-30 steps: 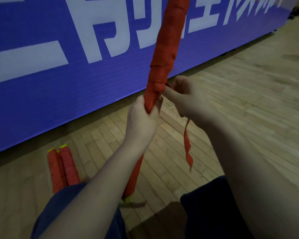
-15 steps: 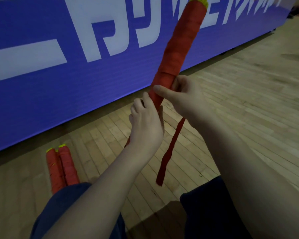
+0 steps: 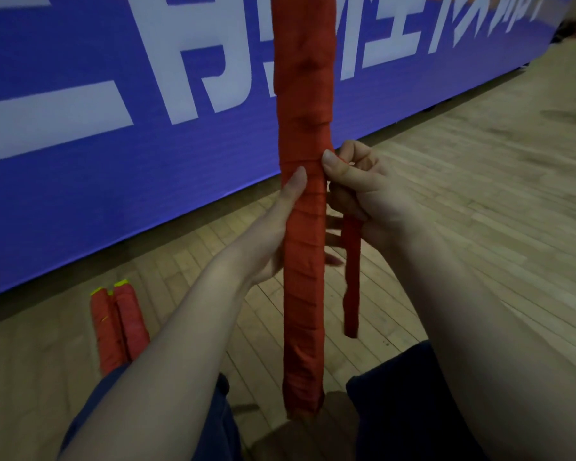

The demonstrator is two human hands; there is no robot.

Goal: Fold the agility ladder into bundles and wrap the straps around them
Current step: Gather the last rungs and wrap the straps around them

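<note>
HANDLING: we are judging the bundle light, stiff lengthwise, soft-skinned, and best gripped mid-length | WHERE: it is standing upright right in front of us | LEFT: our left hand is curling round its middle | RIGHT: our right hand is pinching the limp strap tail, which is hanging just beside the bundle

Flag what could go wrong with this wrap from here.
1. The right hand only pinches the strap beside the bundle; a slip could slacken the nearest turns.
2. The strap's tail hangs free and untucked, so the wrap may unwind once released.
3. The left hand alone grips the upright bundle mid-length; it could tilt during tucking.
</note>
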